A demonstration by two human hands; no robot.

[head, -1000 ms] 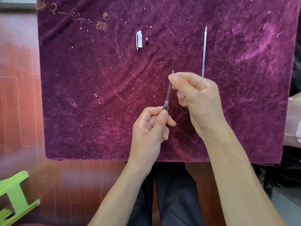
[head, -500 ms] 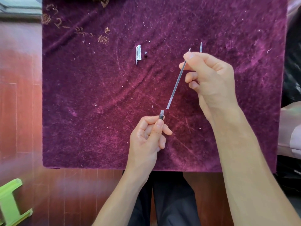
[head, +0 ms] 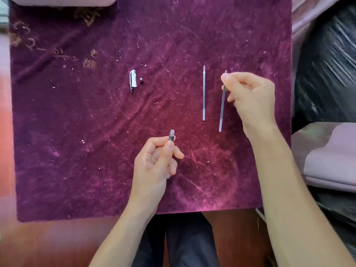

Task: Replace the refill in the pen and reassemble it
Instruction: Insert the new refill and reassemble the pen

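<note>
My left hand (head: 154, 164) grips the pen barrel (head: 171, 136) near the cloth's front middle; only its threaded open end shows above my fingers. My right hand (head: 250, 95) pinches a thin refill (head: 222, 110) near its tip, the tube hanging down and slightly left. A second refill (head: 203, 93) lies flat on the cloth just left of the held one, tip pointing away from me. The clear pen cap (head: 133, 80) with its clip lies further left, and a tiny dark part (head: 141, 79) sits beside it.
Everything rests on a purple velvet cloth (head: 77, 151) over a reddish wooden surface. A pale pink object (head: 61, 0) is at the top left edge. Black plastic wrapping (head: 327, 64) and pinkish fabric (head: 327, 157) lie to the right. My dark trousers show below the cloth.
My right hand has pulled the refill fully out of the barrel and carried it right, next to the refill lying on the cloth. My left hand stays put with the barrel.
</note>
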